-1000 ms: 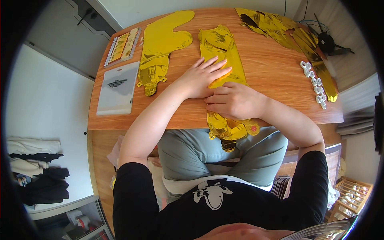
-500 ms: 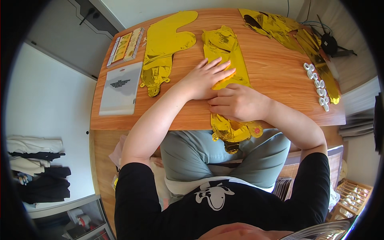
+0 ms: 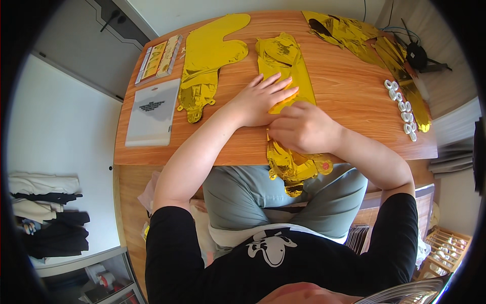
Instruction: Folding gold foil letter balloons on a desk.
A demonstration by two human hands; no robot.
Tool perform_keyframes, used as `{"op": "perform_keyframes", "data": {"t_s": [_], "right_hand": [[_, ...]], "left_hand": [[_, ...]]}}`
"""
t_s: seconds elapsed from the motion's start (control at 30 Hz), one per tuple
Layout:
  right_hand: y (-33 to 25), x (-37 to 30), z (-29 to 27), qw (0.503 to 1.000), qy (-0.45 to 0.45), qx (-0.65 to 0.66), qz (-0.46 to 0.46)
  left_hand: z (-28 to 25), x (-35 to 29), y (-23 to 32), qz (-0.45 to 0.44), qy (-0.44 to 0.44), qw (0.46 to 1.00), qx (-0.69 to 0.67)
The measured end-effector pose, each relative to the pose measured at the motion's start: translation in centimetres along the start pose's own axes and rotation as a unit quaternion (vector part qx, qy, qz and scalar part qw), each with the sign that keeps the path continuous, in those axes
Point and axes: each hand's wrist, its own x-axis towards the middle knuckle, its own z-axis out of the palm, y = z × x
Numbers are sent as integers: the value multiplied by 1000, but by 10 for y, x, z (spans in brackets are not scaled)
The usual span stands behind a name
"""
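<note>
A flat, uninflated gold foil balloon lies lengthwise in front of me, its crumpled lower end hanging over the table's near edge above my lap. My left hand rests flat on its middle, fingers spread and holding nothing. Just below and to the right, my right hand is closed over the same balloon, fingers curled with their tips hidden and slightly blurred. A second gold foil balloon, with a rounded, notched outline, lies flat to the left of my left hand.
More crumpled gold foil spreads over the far right corner, by a black device with antennas. White ribbon rolls line the right side. At left lie a clear plastic packet and a printed flat box. The wooden table ends at my lap.
My right hand's fingers have shifted slightly up and curled in more. The balloon's hanging lower end has moved a little. My left hand has stayed in place.
</note>
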Motion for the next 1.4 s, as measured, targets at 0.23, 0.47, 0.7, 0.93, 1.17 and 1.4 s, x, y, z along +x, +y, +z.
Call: {"op": "perform_keyframes", "data": {"t_s": [0.23,0.47,0.7,0.93,1.17,1.4], "right_hand": [[18,-4,-8,945,138,-114,273],[37,-18,5,909,51,-137,390],[36,-17,2,903,21,-129,410],[42,-22,4,901,66,-91,420],[37,-13,0,895,70,-42,438],[39,-14,1,890,52,-37,452]], "left_hand": [[-5,-1,1,-2,-14,1000,17],[-3,-1,3,-3,7,1000,-6],[-1,-1,2,-1,11,1000,-6],[-3,-1,3,-5,10,1000,-14],[-2,-1,2,-7,5,1000,-11],[5,-1,-1,5,37,999,4]]}}
